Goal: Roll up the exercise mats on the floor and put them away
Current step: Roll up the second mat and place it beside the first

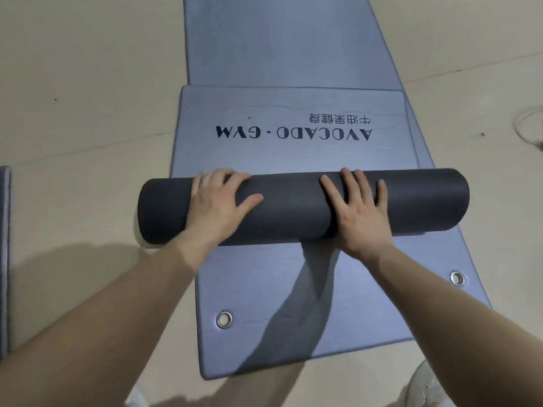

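A blue-grey exercise mat is partly rolled into a dark grey roll (293,207) that lies crosswise in front of me. Its flat remainder (293,104), printed "AVOCADO · GYM", stretches away beyond the roll. My left hand (217,207) presses on the roll's left part, fingers curled over the top. On the right part rests my right hand (358,212), with its fingers spread over the top. Underneath lies a second flat mat (264,304) with two metal eyelets (224,319) near its close end.
Beige floor surrounds the mats. The edge of another grey mat (4,245) shows at the far left. A thin white cord (529,127) lies on the floor at the right edge. Something white (426,386) shows at the bottom right.
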Motion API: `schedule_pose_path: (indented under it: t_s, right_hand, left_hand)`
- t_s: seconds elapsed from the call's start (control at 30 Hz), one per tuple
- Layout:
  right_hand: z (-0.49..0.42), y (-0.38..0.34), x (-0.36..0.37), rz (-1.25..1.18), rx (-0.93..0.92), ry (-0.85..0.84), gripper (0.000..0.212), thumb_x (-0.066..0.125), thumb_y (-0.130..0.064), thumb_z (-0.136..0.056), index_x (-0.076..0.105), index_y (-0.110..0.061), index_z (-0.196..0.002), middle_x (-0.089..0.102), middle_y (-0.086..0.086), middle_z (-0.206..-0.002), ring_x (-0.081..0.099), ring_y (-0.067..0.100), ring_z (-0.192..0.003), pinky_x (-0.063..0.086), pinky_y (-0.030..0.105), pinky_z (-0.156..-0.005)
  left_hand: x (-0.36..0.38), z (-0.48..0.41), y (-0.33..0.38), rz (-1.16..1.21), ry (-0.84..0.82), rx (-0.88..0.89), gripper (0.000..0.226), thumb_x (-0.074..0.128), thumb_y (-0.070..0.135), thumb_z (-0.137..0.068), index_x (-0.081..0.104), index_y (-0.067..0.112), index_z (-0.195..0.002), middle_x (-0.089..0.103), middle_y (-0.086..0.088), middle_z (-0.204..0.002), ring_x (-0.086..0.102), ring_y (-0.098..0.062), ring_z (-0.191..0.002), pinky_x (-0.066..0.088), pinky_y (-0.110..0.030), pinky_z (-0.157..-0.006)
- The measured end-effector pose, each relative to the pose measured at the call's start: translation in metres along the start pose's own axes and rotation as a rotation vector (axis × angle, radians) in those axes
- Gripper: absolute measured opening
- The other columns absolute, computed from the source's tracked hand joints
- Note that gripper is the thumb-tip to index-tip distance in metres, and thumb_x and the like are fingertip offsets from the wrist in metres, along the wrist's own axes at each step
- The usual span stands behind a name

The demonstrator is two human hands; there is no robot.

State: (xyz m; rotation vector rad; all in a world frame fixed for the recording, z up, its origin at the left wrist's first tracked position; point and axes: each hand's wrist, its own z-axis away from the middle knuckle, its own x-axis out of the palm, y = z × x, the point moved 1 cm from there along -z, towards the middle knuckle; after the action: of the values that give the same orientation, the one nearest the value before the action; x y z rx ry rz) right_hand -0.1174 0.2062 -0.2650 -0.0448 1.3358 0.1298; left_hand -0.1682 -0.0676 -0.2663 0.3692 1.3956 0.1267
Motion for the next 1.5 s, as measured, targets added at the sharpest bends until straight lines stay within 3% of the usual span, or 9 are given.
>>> schedule_pose_path:
  t_s: [0.13,0.3,0.53,0.77,0.93,1.03,1.2,1.3,1.5]
  right_hand:
    - [-0.043,0.014,-0.014,0.033,-0.077,-0.037,0.140,0.081,-0.074,-0.042,0.015,-0.035,-0.159,0.035,0.011,-0.157,0.031,0.034,-0.146,0.019,0.062,-0.117]
    - [-0.046,0.012,-0.027,0.053,-0.105,-0.131,0.129,0.071,-0.080,-0.035,0.023,-0.038,-0.148,0.051,0.002,-0.134,0.048,0.030,-0.126,0.034,0.055,-0.108]
    - [0.044,-0.007,-0.035,-0.010,-0.191,-0.456,0.129,0.076,-0.079,-0.042,0.021,-0.039,-0.151,0.050,-0.003,-0.139,0.050,0.025,-0.130,0.036,0.052,-0.111]
    - [0.131,-0.018,0.004,-0.038,0.021,-0.119,0.143,0.087,-0.075,-0.042,0.023,-0.023,-0.159,0.035,0.013,-0.161,0.029,0.038,-0.149,0.021,0.069,-0.116]
    - [0.068,-0.003,-0.031,-0.127,0.012,-0.217,0.134,0.078,-0.079,-0.043,0.023,-0.036,-0.157,0.035,0.001,-0.159,0.027,0.026,-0.149,0.017,0.056,-0.120]
    - [0.037,0.008,-0.048,-0.140,-0.029,-0.275,0.137,0.076,-0.087,-0.046,0.015,-0.040,-0.159,0.024,0.004,-0.164,0.017,0.029,-0.152,0.014,0.058,-0.118]
    - [0.054,0.009,-0.014,-0.005,-0.048,0.048,0.133,0.066,-0.088,-0.055,0.023,-0.020,-0.161,0.030,0.020,-0.163,0.027,0.041,-0.150,0.017,0.068,-0.116]
    - [0.017,0.018,-0.016,0.019,-0.049,-0.019,0.150,0.079,-0.085,-0.040,0.015,-0.024,-0.162,0.027,0.017,-0.164,0.024,0.039,-0.151,0.013,0.067,-0.118]
    - [-0.061,0.051,-0.035,-0.035,-0.118,-0.076,0.150,0.051,-0.105,-0.034,0.013,-0.034,-0.161,0.033,0.010,-0.157,0.029,0.035,-0.145,0.014,0.062,-0.121]
  left_hand:
    - [0.016,0.008,0.007,-0.429,-0.080,0.138,0.128,0.056,0.093,-0.059,0.011,0.027,-0.160,0.019,-0.010,-0.165,0.019,-0.034,-0.151,0.013,-0.053,-0.122]
    - [-0.001,-0.003,0.012,-0.413,-0.140,0.157,0.124,0.071,0.082,-0.053,0.024,0.028,-0.154,0.040,-0.004,-0.154,0.040,-0.031,-0.136,0.029,-0.049,-0.116]
    - [-0.015,0.087,0.025,-0.401,-0.488,0.188,0.119,0.070,0.084,-0.048,0.031,0.031,-0.147,0.055,-0.003,-0.132,0.057,-0.030,-0.113,0.048,-0.045,-0.094]
    - [-0.042,0.060,0.031,-0.237,-0.728,0.106,0.121,0.085,0.074,-0.048,0.037,0.036,-0.152,0.061,0.005,-0.135,0.057,-0.025,-0.121,0.049,-0.038,-0.094]
    - [-0.044,0.094,0.031,-0.308,-0.294,-0.042,0.096,0.053,0.082,-0.080,0.029,0.029,-0.157,0.035,-0.005,-0.161,0.031,-0.034,-0.148,0.025,-0.061,-0.117]
    - [-0.027,0.106,0.040,-0.412,-0.303,-0.057,0.120,0.042,0.091,-0.075,-0.004,0.020,-0.161,-0.004,-0.016,-0.170,-0.002,-0.049,-0.153,0.010,-0.072,-0.115]
    - [-0.029,0.024,0.020,-0.328,-0.302,0.003,0.105,0.031,0.089,-0.081,0.002,0.030,-0.162,0.002,-0.009,-0.171,-0.002,-0.042,-0.155,0.005,-0.064,-0.122]
    - [-0.021,0.015,0.028,-0.265,-0.217,0.036,0.094,0.036,0.080,-0.089,0.011,0.028,-0.162,0.002,-0.011,-0.171,0.001,-0.042,-0.155,0.006,-0.062,-0.123]
    - [0.011,0.000,0.030,-0.478,-0.111,0.153,0.137,0.070,0.081,-0.066,-0.013,0.024,-0.159,-0.001,-0.014,-0.170,0.002,-0.042,-0.155,0.007,-0.059,-0.124]
